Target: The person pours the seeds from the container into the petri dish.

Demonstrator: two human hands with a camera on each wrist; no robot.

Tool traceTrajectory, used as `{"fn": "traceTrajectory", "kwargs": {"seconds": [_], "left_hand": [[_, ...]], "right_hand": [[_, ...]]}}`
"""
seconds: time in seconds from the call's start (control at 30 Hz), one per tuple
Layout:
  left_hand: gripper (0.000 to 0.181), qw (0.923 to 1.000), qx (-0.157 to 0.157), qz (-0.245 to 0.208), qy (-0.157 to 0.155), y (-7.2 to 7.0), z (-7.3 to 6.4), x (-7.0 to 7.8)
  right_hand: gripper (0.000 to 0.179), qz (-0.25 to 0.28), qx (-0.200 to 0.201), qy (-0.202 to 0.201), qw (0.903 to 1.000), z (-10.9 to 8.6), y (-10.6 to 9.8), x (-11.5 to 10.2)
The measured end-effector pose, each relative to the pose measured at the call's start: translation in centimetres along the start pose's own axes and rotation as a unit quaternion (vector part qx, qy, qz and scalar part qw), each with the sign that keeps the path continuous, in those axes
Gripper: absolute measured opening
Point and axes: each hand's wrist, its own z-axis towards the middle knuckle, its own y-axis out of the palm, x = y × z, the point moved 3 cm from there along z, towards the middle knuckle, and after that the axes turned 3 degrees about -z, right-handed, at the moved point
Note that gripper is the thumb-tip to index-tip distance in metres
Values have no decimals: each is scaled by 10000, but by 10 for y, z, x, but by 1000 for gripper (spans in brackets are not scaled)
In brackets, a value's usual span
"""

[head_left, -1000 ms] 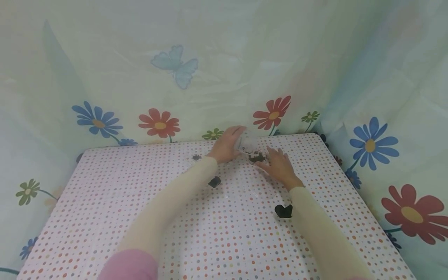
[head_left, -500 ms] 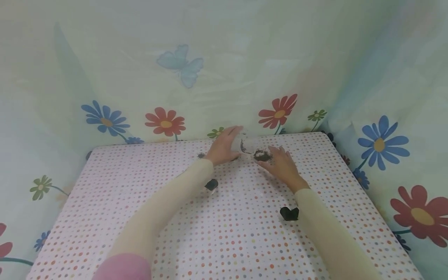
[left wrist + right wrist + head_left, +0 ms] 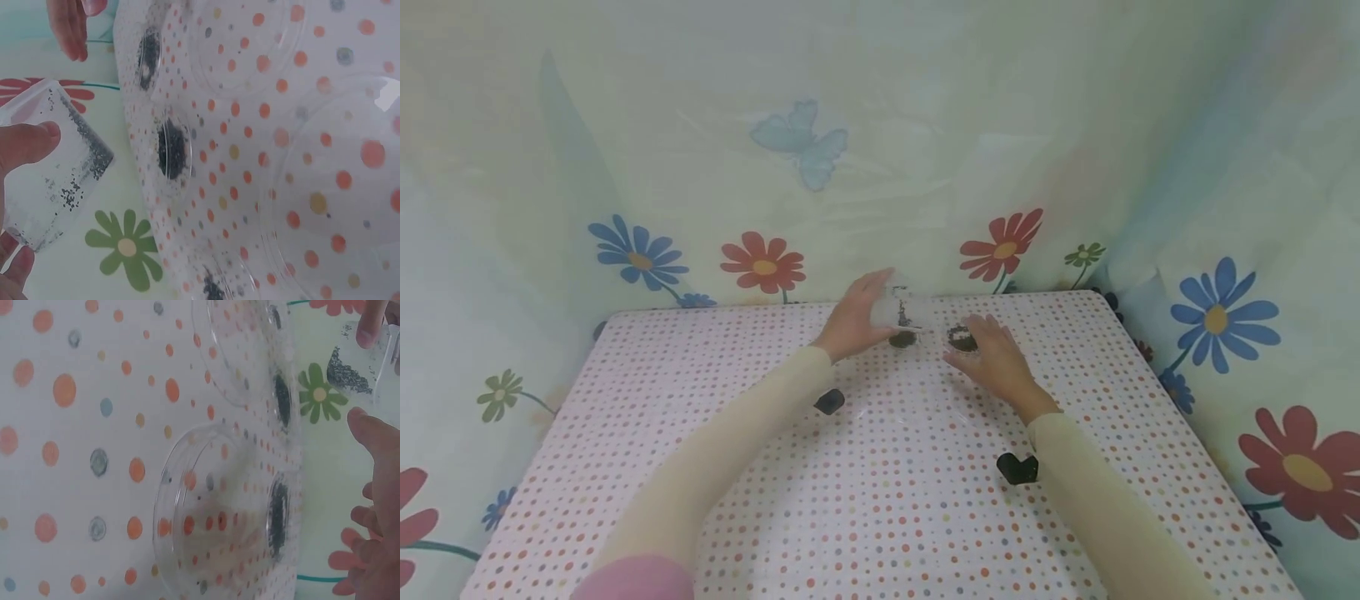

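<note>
My left hand (image 3: 852, 318) grips a clear plastic container (image 3: 69, 178), thumb on one side and fingers on the other. Small black granules (image 3: 97, 159) gather along one side of this tilted container, above the back of the table. Beneath it sits a shallow clear dish with a dark heap of granules (image 3: 903, 338). My right hand (image 3: 997, 362) is beside another granule-filled dish (image 3: 962, 337), fingers loosely bent and holding nothing visible. A third dish with granules (image 3: 214, 286) shows at the bottom of the left wrist view.
Clear round dishes or lids (image 3: 178, 487) without granules lie nearer me on the dotted table cover (image 3: 880, 517). Two small black shapes (image 3: 830, 402) (image 3: 1017, 468) appear near my wrists. A flower-printed curtain (image 3: 910, 167) hangs behind the table's back edge.
My left hand has moved left with the container, which is now over a granule heap that was mostly hidden. The right hand stays by its dish. The head view has shifted slightly.
</note>
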Motion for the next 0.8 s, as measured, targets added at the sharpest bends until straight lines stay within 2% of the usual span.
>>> {"fn": "traceTrajectory", "kwargs": {"seconds": [0.23, 0.47, 0.6, 0.8], "left_hand": [[99, 9998, 214, -27, -2, -13, -10, -14], [98, 9995, 209, -75, -221, -21, -17, -25], [96, 9994, 260, -97, -220, -27, -22, -29], [94, 9984, 314, -317, -350, -33, -32, -35]], "right_hand": [[79, -74, 86, -196, 9997, 1, 2, -14], [79, -148, 154, -359, 9991, 4, 1, -23], [78, -182, 223, -558, 9980, 5, 2, -27], [75, -155, 199, -595, 9979, 4, 4, -35]]}}
